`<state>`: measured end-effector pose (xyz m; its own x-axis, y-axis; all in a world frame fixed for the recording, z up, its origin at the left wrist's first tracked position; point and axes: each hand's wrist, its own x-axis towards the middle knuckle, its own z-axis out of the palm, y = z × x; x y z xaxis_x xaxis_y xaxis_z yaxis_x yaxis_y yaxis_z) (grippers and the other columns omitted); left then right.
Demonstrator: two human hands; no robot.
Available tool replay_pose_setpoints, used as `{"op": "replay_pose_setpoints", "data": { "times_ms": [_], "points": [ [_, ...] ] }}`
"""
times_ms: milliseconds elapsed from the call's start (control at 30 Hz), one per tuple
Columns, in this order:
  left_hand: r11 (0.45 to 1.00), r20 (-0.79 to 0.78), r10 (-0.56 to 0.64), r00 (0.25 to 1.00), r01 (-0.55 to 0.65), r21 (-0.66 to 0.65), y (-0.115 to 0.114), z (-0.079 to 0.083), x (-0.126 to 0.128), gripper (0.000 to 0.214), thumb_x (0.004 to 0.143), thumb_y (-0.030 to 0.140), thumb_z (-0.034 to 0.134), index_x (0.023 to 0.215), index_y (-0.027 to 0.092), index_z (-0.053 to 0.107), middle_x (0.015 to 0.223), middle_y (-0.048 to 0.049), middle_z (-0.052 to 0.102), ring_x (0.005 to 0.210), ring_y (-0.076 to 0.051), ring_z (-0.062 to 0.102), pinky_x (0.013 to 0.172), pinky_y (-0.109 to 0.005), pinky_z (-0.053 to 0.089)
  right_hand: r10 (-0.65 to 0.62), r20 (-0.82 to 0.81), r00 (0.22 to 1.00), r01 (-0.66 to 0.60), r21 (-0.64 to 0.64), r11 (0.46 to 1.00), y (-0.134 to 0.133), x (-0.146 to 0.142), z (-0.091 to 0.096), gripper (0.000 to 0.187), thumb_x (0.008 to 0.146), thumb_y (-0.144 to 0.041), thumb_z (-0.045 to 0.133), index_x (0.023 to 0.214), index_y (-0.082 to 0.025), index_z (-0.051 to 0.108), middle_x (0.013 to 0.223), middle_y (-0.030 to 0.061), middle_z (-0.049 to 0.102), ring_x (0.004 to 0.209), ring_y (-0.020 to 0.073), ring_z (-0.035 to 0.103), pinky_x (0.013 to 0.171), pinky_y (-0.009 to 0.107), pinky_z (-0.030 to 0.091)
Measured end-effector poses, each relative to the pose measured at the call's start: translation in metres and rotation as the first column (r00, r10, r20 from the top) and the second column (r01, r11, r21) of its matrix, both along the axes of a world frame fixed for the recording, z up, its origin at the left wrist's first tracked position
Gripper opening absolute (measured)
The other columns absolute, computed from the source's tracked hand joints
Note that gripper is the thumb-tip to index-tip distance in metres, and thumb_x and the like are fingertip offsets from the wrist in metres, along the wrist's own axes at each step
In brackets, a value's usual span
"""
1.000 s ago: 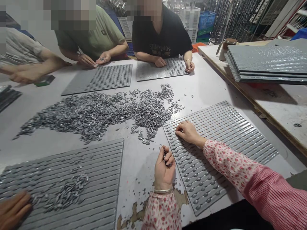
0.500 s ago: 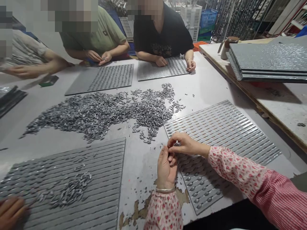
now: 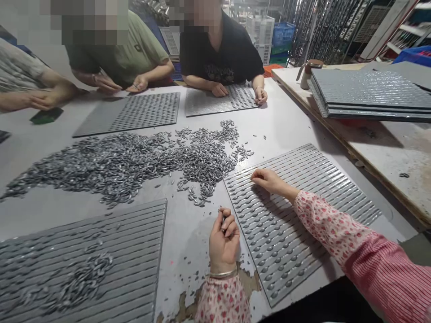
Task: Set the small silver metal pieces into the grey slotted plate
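My left hand point(image 3: 225, 240) is held palm up beside the grooved grey board point(image 3: 323, 179), fingers curled around small grey spindle-shaped pieces. One piece shows at the thumb and fingertip, and more is partly hidden in the fingers. Over the board's upper left part is my right hand point(image 3: 269, 181), thumb and fingertips pinched together; what they hold, if anything, is too small to make out. Rows of the same pieces lie in the grooves along the board's left and near side. A large loose heap of pieces point(image 3: 128, 166) spreads across the table beyond my left hand.
Another grooved board point(image 3: 134, 242) with a small pile of pieces point(image 3: 85, 280) lies at left. Across the table, co-workers handle two boards point(image 3: 148, 110) point(image 3: 222, 101). Stacked boards point(image 3: 367, 89) and a brown-topped jug point(image 3: 308, 74) stand on the side table at right.
My right hand has left my left hand's fingertips and moved up and right over the board. My left hand stays palm up with pieces in it. The view has shifted slightly.
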<state>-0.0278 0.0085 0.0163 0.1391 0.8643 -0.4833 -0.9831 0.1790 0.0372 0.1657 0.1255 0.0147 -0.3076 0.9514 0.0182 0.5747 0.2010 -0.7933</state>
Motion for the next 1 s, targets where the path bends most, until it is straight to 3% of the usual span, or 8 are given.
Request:
{"op": "replay_pose_setpoints", "data": {
  "times_ms": [233,433,600,767,833,900,1000],
  "points": [
    [0.986,-0.016,-0.055,0.998,0.052,-0.156,0.004,0.002,0.004,0.027,0.095,0.015,0.029,0.11,0.014,0.051,0.086,-0.0068,0.06,0.069,-0.006,0.06,0.055,-0.012,0.051,0.086,0.19,0.978,-0.102,0.073,0.992,0.001,-0.001,-0.008,0.007,0.077,-0.011,0.062,0.078,-0.015,0.067,0.071,-0.0004,0.062,0.067,0.0121,0.053,0.063,0.021,0.036],
    [0.995,0.054,-0.056,0.997,0.06,-0.08,0.003,0.002,0.004,0.025,0.096,0.017,0.027,0.089,0.013,0.051,0.075,-0.0017,0.053,0.051,-0.001,0.048,0.041,-0.009,0.04,0.067,0.352,0.934,-0.148,0.209,0.967,0.004,-0.005,-0.013,0.008,0.076,-0.008,0.06,0.075,-0.015,0.064,0.073,0.0021,0.06,0.073,0.0154,0.051,0.071,0.025,0.036],
    [0.999,-0.09,-0.018,0.996,0.013,-0.051,0.002,0.003,0.009,0.023,0.094,0.014,0.033,0.089,0.013,0.056,0.076,-0.0016,0.051,0.054,-0.002,0.048,0.043,-0.01,0.04,0.054,0.279,0.959,-0.122,0.232,0.965,-0.001,0.001,-0.016,0.007,0.076,-0.008,0.06,0.077,-0.015,0.062,0.073,0.0008,0.059,0.073,0.0147,0.05,0.07,0.024,0.036],
    [0.999,-0.26,-0.043,0.965,0.032,-0.044,0.0,-0.004,0.011,0.013,0.089,0.01,0.046,0.091,0.011,0.059,0.074,-0.0001,0.051,0.046,0.001,0.039,0.036,-0.009,0.031,0.036,0.312,0.949,-0.11,0.225,0.968,-0.009,0.006,-0.013,0.006,0.076,-0.01,0.062,0.075,-0.016,0.062,0.072,0.0013,0.058,0.074,0.0158,0.05,0.07,0.026,0.036],
    [0.998,-0.286,-0.053,0.957,0.039,-0.053,0.0,-0.006,0.011,0.01,0.087,0.012,0.05,0.082,0.011,0.058,0.074,-0.0001,0.052,0.044,0.001,0.037,0.034,-0.009,0.029,0.058,0.232,0.971,-0.109,0.213,0.971,-0.014,0.0,-0.006,0.006,0.076,-0.01,0.062,0.075,-0.015,0.062,0.072,0.0012,0.059,0.073,0.0149,0.051,0.07,0.025,0.037],
    [0.997,-0.289,-0.066,0.955,0.052,-0.055,-0.001,-0.007,0.011,0.011,0.086,0.015,0.053,0.077,0.011,0.057,0.073,-0.0002,0.053,0.044,0.001,0.036,0.034,-0.009,0.03,0.158,0.054,0.986,-0.164,0.16,0.973,-0.021,-0.012,0.003,0.002,0.078,-0.014,0.062,0.077,-0.015,0.062,0.074,0.0008,0.06,0.07,0.0133,0.052,0.067,0.024,0.039],
    [0.996,-0.292,-0.08,0.953,0.065,-0.06,-0.001,-0.007,0.011,0.009,0.084,0.016,0.056,0.077,0.011,0.056,0.07,0.0007,0.052,0.043,0.0,0.036,0.034,-0.009,0.03,0.336,-0.204,0.92,-0.322,0.101,0.941,-0.034,-0.032,0.017,0.009,0.081,-0.023,0.063,0.084,-0.015,0.063,0.078,0.0014,0.062,0.069,0.0122,0.054,0.064,0.022,0.041]
  ]
}}
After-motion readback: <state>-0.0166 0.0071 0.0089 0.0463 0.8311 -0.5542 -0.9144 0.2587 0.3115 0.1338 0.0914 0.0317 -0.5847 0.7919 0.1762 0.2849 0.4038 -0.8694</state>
